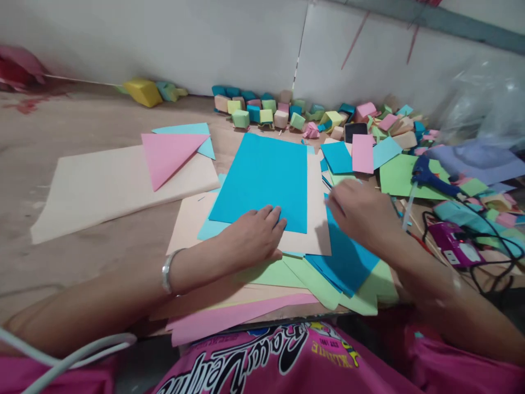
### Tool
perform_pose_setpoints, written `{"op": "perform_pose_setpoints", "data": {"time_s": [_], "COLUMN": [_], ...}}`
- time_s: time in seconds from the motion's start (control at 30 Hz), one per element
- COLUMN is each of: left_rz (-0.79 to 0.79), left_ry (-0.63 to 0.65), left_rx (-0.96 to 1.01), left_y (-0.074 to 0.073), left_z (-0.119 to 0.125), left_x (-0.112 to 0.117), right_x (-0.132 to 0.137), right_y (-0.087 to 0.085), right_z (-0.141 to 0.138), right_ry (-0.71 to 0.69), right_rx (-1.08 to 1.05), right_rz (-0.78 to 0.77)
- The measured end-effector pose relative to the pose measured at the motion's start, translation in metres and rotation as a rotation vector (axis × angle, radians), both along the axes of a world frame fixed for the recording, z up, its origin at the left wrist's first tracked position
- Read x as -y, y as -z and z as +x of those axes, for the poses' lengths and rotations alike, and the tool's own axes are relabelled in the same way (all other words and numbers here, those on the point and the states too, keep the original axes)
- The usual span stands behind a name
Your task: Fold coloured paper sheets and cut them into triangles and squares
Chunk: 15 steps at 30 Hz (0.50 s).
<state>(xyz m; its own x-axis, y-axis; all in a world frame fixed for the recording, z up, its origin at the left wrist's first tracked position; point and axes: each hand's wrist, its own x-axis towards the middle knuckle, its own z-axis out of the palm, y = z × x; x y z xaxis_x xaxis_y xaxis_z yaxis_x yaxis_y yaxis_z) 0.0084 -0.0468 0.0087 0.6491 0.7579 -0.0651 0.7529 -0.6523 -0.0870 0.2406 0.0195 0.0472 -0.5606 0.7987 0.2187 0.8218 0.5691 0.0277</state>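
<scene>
Behind the brown counter (102, 120) stands a whitish wall (164, 38) with a dark seam (301, 44), red streaks (355, 40) and a grey band (451, 26); a red stain (28, 105) lies near the counter's far edge, leftward.

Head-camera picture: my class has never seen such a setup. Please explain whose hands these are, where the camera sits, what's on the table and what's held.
There is no machine: these are a person's two bare hands. The single picture comes from a camera worn on that person's head, looking forward and down. The left hand rests on a blue sheet, which lies over other coloured paper. The right hand is curled to the sheet's right; whether it grips anything is hard to tell. On the table, a pink triangle overlaps a long beige sheet at the left. Small paper boxes line the back; a blue glue gun lies at the right.
</scene>
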Motion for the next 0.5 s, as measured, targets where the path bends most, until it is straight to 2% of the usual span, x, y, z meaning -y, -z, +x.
{"op": "perform_pose_setpoints", "data": {"time_s": [0.07, 0.1, 0.17, 0.3, 0.5], "left_rz": [-0.007, -0.020, -0.055, -0.076, -0.089], "left_ry": [-0.007, -0.014, -0.029, -0.024, -0.014], "left_rx": [0.019, 0.026, 0.020, 0.006, 0.019], "left_y": [0.001, 0.001, -0.001, -0.003, -0.001], "left_z": [0.000, 0.001, 0.001, -0.001, -0.004], "left_x": [0.001, 0.000, -0.002, -0.005, -0.004], "right_x": [0.043, 0.060, 0.083, 0.090, 0.091], "right_y": [-0.001, 0.002, 0.013, 0.030, 0.027], "right_z": [0.017, 0.026, 0.040, 0.052, 0.050], "right_ry": [-0.175, -0.214, -0.186, -0.087, -0.101], "right_rx": [0.114, 0.166, 0.254, 0.255, 0.258], "right_rz": [-0.126, -0.179, -0.229, -0.274, -0.243]}}
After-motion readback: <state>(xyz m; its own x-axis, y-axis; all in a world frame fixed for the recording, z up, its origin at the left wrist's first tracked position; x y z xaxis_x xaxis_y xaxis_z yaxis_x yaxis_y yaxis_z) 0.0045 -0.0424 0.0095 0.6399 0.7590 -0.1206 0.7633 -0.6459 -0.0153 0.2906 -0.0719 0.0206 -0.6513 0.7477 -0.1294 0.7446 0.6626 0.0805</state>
